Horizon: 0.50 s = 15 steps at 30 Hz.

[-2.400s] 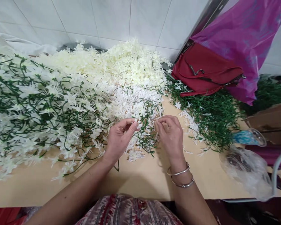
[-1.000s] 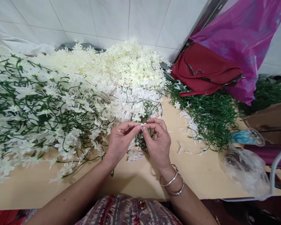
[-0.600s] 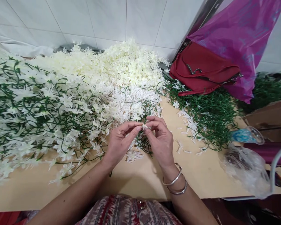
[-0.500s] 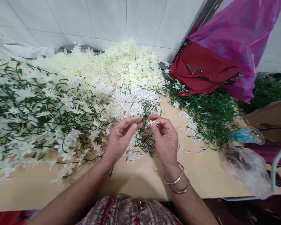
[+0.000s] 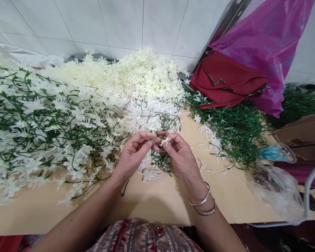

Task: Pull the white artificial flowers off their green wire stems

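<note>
My left hand (image 5: 135, 150) pinches a thin green artificial stem, mostly hidden by the fingers; a dark stem end (image 5: 124, 189) hangs below the wrist. Between the thumb and fingers of my right hand (image 5: 180, 152) is a small white artificial flower piece (image 5: 165, 141) with thin spiky tips. The fingertips of both hands nearly meet above the table. Just beyond and beneath them lie loose green stems (image 5: 162, 161) and a heap of white stamen pieces (image 5: 151, 174). To the left spreads a large pile of white flowers on green stems (image 5: 49, 129).
Cream petals (image 5: 147, 77) are heaped against the tiled wall. On the right, a red handbag (image 5: 228, 78) rests on green stems (image 5: 233, 136), beside a purple plastic bag (image 5: 267, 45). A clear plastic bag (image 5: 280, 192) and a blue cup (image 5: 275, 153) sit near the right edge.
My right hand has moved left, bringing the white flower piece close to my left fingertips. The left hand stays nearly in place, still pinching.
</note>
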Each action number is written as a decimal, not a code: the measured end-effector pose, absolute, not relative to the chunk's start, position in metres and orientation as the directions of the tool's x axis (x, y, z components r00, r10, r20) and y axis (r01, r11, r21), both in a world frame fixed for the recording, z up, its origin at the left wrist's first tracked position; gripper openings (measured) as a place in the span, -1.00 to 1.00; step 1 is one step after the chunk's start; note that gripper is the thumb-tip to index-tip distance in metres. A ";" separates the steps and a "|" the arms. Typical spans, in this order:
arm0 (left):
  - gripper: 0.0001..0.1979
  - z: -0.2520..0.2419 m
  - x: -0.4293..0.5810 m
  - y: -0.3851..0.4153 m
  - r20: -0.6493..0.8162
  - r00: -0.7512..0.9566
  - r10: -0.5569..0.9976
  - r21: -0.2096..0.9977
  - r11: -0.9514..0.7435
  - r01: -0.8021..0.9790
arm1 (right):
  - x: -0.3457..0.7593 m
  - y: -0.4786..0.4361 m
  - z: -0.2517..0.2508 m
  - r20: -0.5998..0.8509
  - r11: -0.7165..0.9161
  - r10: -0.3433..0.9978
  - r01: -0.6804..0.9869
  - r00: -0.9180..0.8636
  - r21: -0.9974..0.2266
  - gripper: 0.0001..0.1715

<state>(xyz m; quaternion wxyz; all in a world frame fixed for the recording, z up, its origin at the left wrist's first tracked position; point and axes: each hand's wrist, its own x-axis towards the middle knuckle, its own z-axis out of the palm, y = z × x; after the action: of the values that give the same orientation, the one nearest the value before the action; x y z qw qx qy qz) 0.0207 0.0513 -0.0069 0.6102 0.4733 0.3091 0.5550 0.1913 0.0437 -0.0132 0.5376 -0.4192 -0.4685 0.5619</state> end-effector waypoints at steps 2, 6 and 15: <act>-0.91 -0.007 0.020 0.052 0.137 0.189 0.972 0.908 -0.048 -0.415 | 0.192 0.044 -0.014 0.027 0.009 0.995 -0.187 -0.099 -0.982 -0.81; -0.92 -0.010 0.019 0.054 0.116 0.148 0.982 0.911 -0.046 -0.409 | 0.192 0.045 -0.012 0.031 0.003 0.992 -0.227 -0.120 -0.974 -0.84; -0.84 -0.005 0.017 0.053 0.458 0.151 0.876 0.860 -0.480 0.176 | 0.189 0.043 -0.005 0.075 0.054 0.996 -0.323 -0.053 -0.945 -0.82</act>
<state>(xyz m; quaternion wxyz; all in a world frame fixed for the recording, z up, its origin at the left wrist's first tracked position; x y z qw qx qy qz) 0.0169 0.0527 -0.0052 0.3335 0.6814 0.3858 0.5250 0.1889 0.0429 -0.0048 0.5743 -0.3787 -0.4442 0.5740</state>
